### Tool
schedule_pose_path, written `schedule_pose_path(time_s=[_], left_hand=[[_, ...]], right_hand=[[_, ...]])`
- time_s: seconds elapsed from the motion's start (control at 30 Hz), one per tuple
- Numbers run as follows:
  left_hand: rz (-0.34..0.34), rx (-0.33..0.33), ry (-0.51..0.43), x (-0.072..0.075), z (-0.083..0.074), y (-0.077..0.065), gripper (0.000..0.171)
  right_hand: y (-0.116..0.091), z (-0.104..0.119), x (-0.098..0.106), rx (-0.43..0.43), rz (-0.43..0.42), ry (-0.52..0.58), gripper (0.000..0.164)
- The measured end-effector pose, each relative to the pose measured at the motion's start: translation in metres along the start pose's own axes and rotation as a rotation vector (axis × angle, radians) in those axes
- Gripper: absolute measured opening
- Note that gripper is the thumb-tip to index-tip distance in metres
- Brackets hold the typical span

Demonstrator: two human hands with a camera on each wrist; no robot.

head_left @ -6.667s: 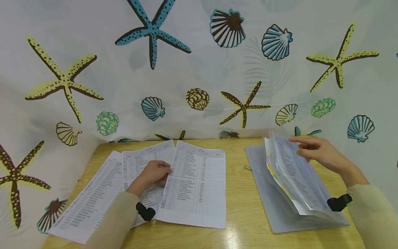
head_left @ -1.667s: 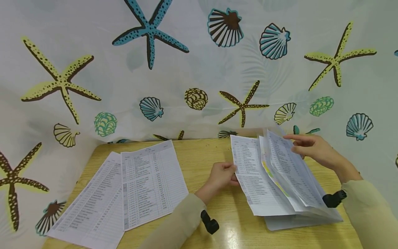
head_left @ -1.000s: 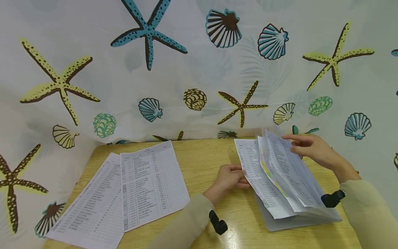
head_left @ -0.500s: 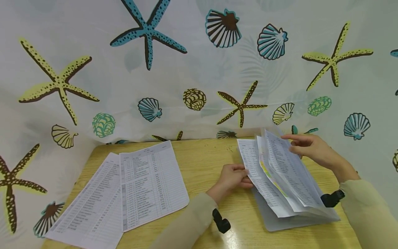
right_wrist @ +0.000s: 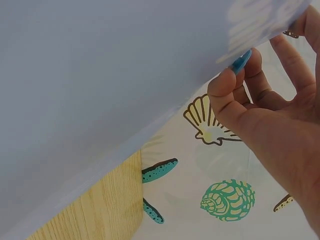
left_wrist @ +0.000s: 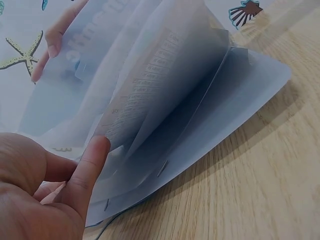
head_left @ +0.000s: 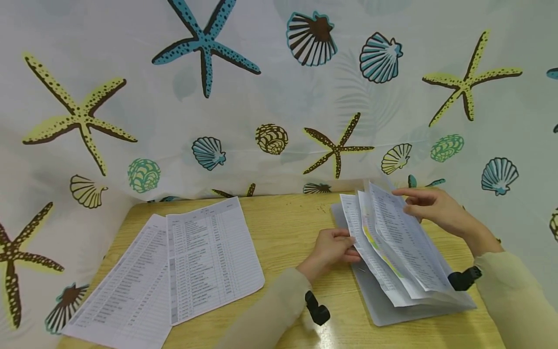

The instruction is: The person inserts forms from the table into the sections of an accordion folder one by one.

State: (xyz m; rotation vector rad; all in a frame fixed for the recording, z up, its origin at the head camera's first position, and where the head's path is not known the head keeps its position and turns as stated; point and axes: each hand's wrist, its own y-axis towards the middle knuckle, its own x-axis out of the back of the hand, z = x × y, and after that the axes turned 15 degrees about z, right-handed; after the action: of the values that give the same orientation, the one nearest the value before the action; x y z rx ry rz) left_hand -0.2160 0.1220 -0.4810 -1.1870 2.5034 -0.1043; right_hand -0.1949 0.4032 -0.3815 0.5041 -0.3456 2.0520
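Observation:
A grey translucent plastic folder (head_left: 370, 303) stands partly open at the right of the table, with several printed sheets inside. My left hand (head_left: 329, 249) pinches the left edge of a printed sheet (head_left: 350, 213), which slants between the folder's covers. In the left wrist view, thumb and finger meet at the edge of the papers (left_wrist: 155, 70), above the folder's lower cover (left_wrist: 240, 100). My right hand (head_left: 440, 211) holds up the raised cover by its upper edge. Beside that cover (right_wrist: 100, 75), a small blue piece (right_wrist: 241, 61) shows between its fingertips. Yellow and green strips mark one inner sheet.
Two overlapping printed sheets (head_left: 213, 266) lie on the left of the wooden table (head_left: 287, 218). A white cloth (head_left: 270, 87) with starfish and shells hangs behind it. A thin cord (left_wrist: 117, 217) lies along the folder's edge.
My left hand has carried a sheet from the middle of the table rightward into the folder, most recently sliding it deeper between the covers. The right hand keeps the cover raised, almost unmoved.

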Motion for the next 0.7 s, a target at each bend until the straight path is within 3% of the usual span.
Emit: schedule_pose_path(time_s=[0.7], left_hand=[[0.003, 0.002, 0.029, -0.008, 0.003, 0.011, 0.026]], right_hand=[[0.002, 0.003, -0.002, 0.032, 0.009, -0.014, 0.041]])
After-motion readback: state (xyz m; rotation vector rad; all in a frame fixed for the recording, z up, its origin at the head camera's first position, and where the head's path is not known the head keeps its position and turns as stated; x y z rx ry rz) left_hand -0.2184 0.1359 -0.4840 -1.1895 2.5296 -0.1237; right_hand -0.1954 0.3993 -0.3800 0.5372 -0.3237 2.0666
